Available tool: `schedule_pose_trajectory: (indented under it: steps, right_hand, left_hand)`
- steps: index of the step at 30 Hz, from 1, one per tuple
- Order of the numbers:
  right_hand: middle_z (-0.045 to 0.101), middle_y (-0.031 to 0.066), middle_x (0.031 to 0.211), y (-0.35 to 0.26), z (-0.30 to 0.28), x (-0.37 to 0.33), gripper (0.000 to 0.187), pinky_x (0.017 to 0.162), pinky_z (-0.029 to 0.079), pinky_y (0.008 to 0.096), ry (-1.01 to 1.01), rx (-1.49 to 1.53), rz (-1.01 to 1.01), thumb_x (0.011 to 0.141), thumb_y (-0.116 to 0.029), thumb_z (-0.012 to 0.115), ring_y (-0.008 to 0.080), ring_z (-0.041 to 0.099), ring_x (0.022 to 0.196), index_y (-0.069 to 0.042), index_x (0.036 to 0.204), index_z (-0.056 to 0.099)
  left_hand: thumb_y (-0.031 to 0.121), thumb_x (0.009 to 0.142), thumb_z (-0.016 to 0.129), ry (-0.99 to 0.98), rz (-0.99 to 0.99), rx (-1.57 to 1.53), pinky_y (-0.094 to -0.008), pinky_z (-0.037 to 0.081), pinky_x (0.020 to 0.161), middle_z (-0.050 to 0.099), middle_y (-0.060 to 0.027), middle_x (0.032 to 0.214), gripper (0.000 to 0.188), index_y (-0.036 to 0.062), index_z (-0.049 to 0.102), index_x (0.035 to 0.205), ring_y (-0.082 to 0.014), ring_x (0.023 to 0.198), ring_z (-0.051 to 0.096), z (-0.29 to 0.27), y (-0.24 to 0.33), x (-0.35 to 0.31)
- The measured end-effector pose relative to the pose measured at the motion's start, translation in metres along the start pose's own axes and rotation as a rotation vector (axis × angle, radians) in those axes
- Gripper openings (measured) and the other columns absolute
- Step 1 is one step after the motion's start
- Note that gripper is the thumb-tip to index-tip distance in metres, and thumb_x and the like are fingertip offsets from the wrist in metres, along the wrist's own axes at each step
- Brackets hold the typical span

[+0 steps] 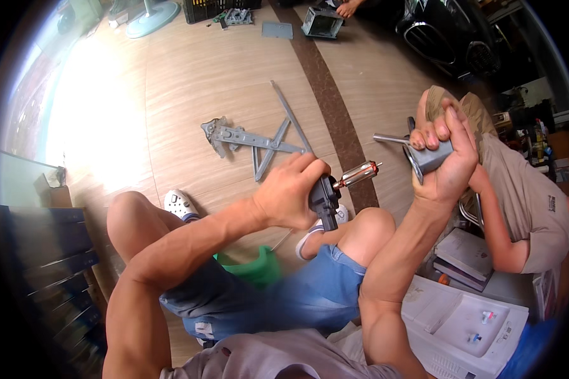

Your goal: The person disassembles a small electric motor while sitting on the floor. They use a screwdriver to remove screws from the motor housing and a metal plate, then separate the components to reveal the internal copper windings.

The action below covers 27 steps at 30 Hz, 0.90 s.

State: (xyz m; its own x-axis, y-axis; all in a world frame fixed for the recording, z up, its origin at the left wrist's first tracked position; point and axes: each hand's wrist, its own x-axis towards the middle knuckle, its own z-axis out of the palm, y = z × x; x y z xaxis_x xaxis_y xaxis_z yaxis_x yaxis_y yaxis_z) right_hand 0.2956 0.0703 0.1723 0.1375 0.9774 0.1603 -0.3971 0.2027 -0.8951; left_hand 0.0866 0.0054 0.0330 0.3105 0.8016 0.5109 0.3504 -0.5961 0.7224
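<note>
My left hand is closed round a black motor gearbox housing. From that housing an armature with copper-coloured windings and a thin shaft tip points to the right. Raised on the right, my right hand grips a grey metal motor can, its flanged end turned toward the armature, a gap apart from it. A slim silver rod sticks out leftward by the fingers of that hand; its other end is hidden. Beyond my left hand, a metal window regulator with crossed arms lies on the floor.
A green plastic container sits between my legs. Close on the right is a person in a beige shirt. A white appliance panel and books lie lower right. A metal box and grey plate are at the back.
</note>
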Motion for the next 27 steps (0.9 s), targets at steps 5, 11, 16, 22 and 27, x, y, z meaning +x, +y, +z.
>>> schedule_pose_trajectory:
  steps: [5, 11, 16, 22, 27]
  right_hand:
    - [0.048, -0.0015, 0.070, 0.018, 0.009, 0.006, 0.015, 0.058, 0.042, 0.0333, -0.072, 0.139, 0.150, 0.099, -0.016, 0.058, 0.0115, 0.045, 0.058, -0.004, 0.106, 0.063]
    - [0.051, 0.0010, 0.071, 0.028, 0.014, 0.004, 0.020, 0.055, 0.046, 0.0328, -0.151, 0.107, 0.206, 0.098, -0.019, 0.061, 0.0130, 0.051, 0.057, 0.000, 0.105, 0.063]
    - [0.058, 0.0047, 0.079, 0.028, 0.030, -0.021, 0.043, 0.051, 0.045, 0.0256, -0.356, -0.169, 0.173, 0.100, -0.037, 0.060, 0.0102, 0.055, 0.056, 0.005, 0.107, 0.065]
    - [0.068, 0.0119, 0.103, 0.028, 0.035, -0.045, 0.066, 0.057, 0.045, 0.0208, -0.667, -0.240, 0.013, 0.098, -0.053, 0.058, 0.0071, 0.058, 0.061, 0.006, 0.126, 0.062]
    - [0.068, 0.0106, 0.106, 0.023, 0.047, -0.059, 0.060, 0.059, 0.045, 0.0210, -0.717, -0.268, -0.103, 0.096, -0.051, 0.063, 0.0073, 0.057, 0.061, 0.002, 0.122, 0.067]
  left_hand:
    - [0.007, 0.057, 0.071, 0.040, -0.113, -0.051, -0.0425, 0.050, 0.076, 0.057, -0.0143, 0.093, 0.046, 0.0034, 0.058, 0.101, -0.0376, 0.090, 0.057, -0.001, -0.007, -0.011]
    - [0.003, 0.063, 0.072, 0.132, 0.046, 0.017, -0.0368, 0.049, 0.068, 0.058, -0.0139, 0.091, 0.041, -0.0007, 0.057, 0.101, -0.0313, 0.075, 0.057, -0.014, -0.005, 0.005]
    - [0.003, 0.062, 0.072, 0.150, 0.082, 0.019, -0.0354, 0.050, 0.068, 0.058, -0.0150, 0.092, 0.042, -0.0011, 0.058, 0.102, -0.0316, 0.075, 0.058, -0.029, 0.001, 0.010]
    - [0.006, 0.059, 0.073, 0.220, 0.204, -0.027, -0.0386, 0.049, 0.072, 0.060, -0.0150, 0.098, 0.046, 0.0007, 0.056, 0.102, -0.0341, 0.086, 0.059, -0.046, 0.015, 0.017]
    - [0.015, 0.058, 0.085, 0.264, 0.379, -0.126, -0.0400, 0.050, 0.076, 0.062, -0.0141, 0.099, 0.058, 0.0006, 0.058, 0.108, -0.0321, 0.088, 0.061, -0.047, 0.014, 0.021]
